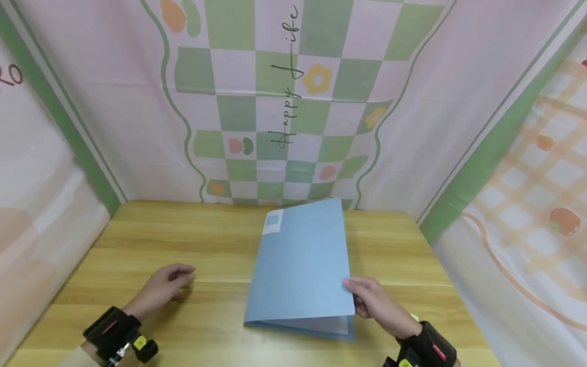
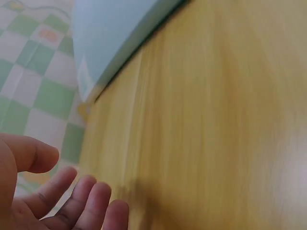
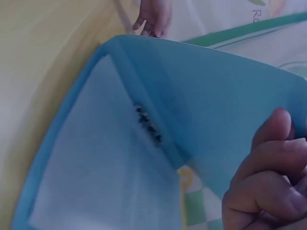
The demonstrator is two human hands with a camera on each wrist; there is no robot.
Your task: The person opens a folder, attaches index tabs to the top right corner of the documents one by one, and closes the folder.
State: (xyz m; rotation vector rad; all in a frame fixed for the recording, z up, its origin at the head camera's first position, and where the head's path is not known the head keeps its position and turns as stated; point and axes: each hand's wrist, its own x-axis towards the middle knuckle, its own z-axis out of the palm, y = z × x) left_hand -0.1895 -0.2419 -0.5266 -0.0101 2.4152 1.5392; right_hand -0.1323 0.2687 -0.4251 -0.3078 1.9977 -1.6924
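A light blue folder [image 1: 300, 265] lies on the wooden table [image 1: 183, 239], its front cover raised off the pages. My right hand [image 1: 367, 298] pinches the near right corner of that cover. In the right wrist view the lifted cover [image 3: 225, 100] arches over the pale inner sheets [image 3: 105, 163], with my fingers [image 3: 268, 177] curled on its edge. My left hand [image 1: 167, 283] rests on the table left of the folder, fingers loosely curled and holding nothing. In the left wrist view those fingers [image 2: 72, 201] hover over the wood, the folder [image 2: 110, 33] beyond them.
Cloth walls with a green and pink check pattern [image 1: 284, 102] close in the table at the back and on both sides. Black wrist mounts sit on both forearms [image 1: 114, 334]. Bare wood shows left of the folder.
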